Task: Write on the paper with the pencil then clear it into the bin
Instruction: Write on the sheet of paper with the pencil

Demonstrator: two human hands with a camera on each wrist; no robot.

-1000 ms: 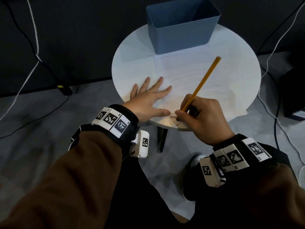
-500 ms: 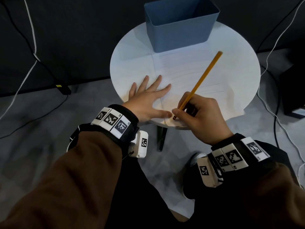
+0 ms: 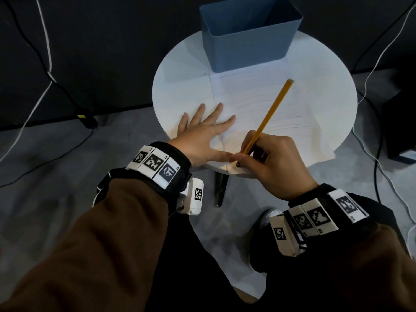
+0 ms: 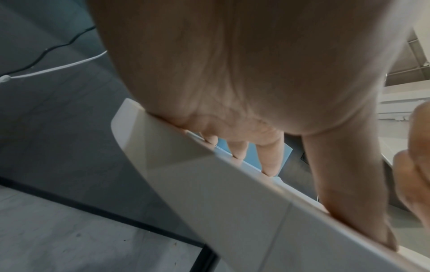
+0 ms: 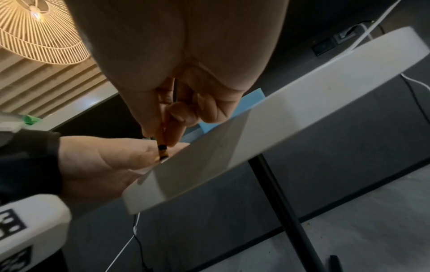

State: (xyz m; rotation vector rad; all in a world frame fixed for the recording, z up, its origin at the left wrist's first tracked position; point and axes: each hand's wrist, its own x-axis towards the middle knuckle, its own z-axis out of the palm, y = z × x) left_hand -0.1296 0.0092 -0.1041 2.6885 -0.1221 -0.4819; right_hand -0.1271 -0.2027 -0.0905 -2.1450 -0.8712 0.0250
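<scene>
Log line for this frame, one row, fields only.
phase: writing | right hand: grips pencil, tip on paper near edge | left hand: flat, pressing paper | bin: behind paper | table

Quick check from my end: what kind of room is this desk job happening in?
Probably an indoor recording or lab space, not a normal office: a small round white table on grey floor, loose black and white cables along a dark wall, and a woven ceiling lamp overhead.

Brown sleeves, black cuffs, tagged wristbands

Both arms wear brown sleeves (image 3: 94, 251) ending in black cuffs (image 3: 177, 154). Each wrist carries a band of white blocks printed with black square-patterned markers (image 3: 155, 164), and a white camera housing (image 3: 193, 197), marked likewise, hangs under the left wrist. Both hands are bare.
</scene>
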